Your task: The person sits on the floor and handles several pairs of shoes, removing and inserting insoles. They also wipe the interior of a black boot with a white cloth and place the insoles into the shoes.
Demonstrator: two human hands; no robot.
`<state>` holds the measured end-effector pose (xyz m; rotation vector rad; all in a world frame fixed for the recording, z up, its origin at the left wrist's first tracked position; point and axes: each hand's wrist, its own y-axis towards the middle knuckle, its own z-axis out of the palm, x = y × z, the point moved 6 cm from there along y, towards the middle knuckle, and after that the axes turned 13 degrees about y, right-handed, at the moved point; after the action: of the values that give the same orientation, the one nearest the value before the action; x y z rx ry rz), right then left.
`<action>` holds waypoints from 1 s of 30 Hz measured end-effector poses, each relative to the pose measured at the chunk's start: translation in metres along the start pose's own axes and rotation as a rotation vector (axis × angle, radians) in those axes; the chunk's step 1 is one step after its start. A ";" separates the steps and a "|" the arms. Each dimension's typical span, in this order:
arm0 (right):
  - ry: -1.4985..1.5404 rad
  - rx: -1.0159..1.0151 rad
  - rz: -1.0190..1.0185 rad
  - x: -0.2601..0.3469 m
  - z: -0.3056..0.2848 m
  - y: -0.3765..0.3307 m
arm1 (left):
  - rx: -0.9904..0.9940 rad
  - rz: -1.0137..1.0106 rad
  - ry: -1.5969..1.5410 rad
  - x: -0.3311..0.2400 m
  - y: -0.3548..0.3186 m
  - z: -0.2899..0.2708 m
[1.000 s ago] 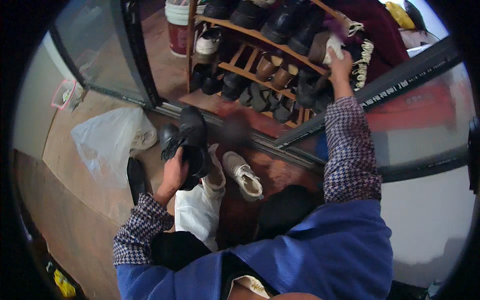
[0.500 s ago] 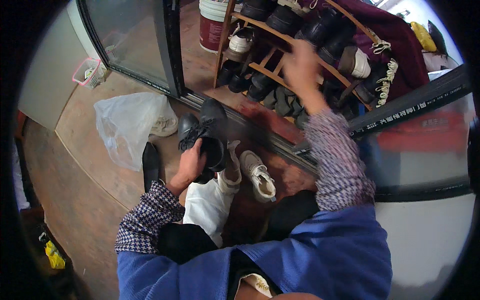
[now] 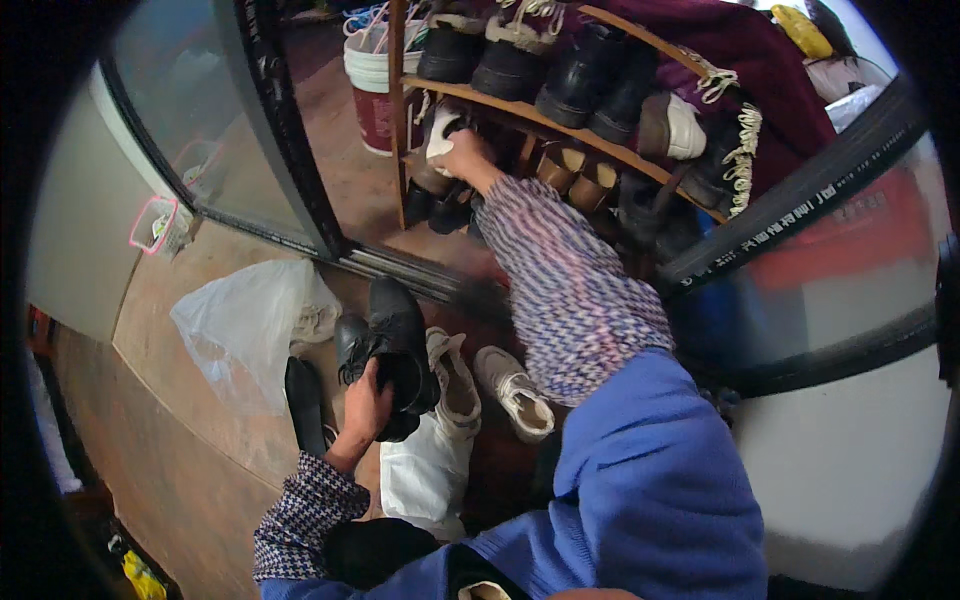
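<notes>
My left hand (image 3: 366, 402) grips a pair of black lace-up shoes (image 3: 398, 325) together, low above the floor. On the second level of a wooden shoe rack (image 3: 505, 102), my right hand (image 3: 467, 160) is closed on a white shoe (image 3: 437, 132); some of its fingers are hidden. Below my arms, an off-white sneaker (image 3: 515, 396) stands on the floor beside another pale sneaker (image 3: 457, 385). Near my left hand lies a flat black shoe or sole (image 3: 303, 405). A white, cloth-like piece (image 3: 422, 475) is spread under the black shoes.
A clear plastic bag (image 3: 232, 335) lies at left, against a pale shoe (image 3: 318, 318). Sliding glass door frames (image 3: 290, 130) and a floor track (image 3: 400, 272) border the rack. A white-and-maroon bucket (image 3: 380, 85) stands left of it; a pink-rimmed basket (image 3: 160, 228) sits by the wall.
My right hand has moved left and down across the rack to the white shoe. The view has shifted. My left hand still holds the black shoes.
</notes>
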<state>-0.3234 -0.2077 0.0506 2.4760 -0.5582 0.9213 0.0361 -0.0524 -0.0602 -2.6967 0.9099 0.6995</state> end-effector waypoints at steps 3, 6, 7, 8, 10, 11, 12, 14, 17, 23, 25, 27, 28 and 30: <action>0.271 0.124 -0.012 0.028 -0.013 -0.062 | 0.010 -0.022 0.048 0.018 -0.004 -0.003; 0.549 0.116 -0.032 0.055 -0.093 -0.144 | -0.005 -0.010 0.035 0.019 -0.002 0.001; 0.584 0.086 -0.043 0.067 -0.128 -0.170 | 0.017 -0.008 0.031 0.017 0.001 0.006; 0.517 0.062 -0.029 0.077 -0.160 -0.194 | 0.039 -0.004 0.028 0.014 0.004 0.009; 0.347 -0.007 -0.087 0.102 -0.208 -0.230 | 0.086 -0.019 0.025 0.015 0.008 0.012; 0.239 -0.051 -0.155 0.114 -0.225 -0.242 | 0.055 0.007 0.036 0.016 0.008 0.011; 0.153 -0.094 -0.181 0.120 -0.244 -0.252 | 0.029 0.044 0.026 0.013 0.010 0.015; 0.139 -0.140 -0.184 0.124 -0.271 -0.260 | 0.004 0.083 -0.002 0.009 0.011 0.020; -0.215 -0.221 -0.249 0.129 -0.300 -0.242 | 0.008 0.095 -0.021 0.009 0.011 0.023; -0.545 -0.259 -0.204 0.105 -0.309 -0.158 | 0.042 0.080 -0.006 0.007 0.012 0.019; -0.631 -0.268 -0.179 0.101 -0.305 -0.135 | -0.077 0.149 0.015 0.010 0.009 0.016; -0.749 -0.290 -0.191 0.088 -0.313 -0.116 | 0.061 0.076 -0.027 -0.004 0.011 0.016; -0.775 -0.252 -0.175 0.086 -0.304 -0.107 | 0.121 0.025 -0.031 -0.003 0.011 0.012; -0.805 -0.338 -0.247 0.090 -0.288 -0.098 | 0.116 0.020 -0.025 0.003 0.009 0.015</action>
<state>-0.3575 0.0049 0.2839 2.4424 -0.5673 -0.2849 0.0267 -0.0559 -0.0751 -2.5754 0.9419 0.6620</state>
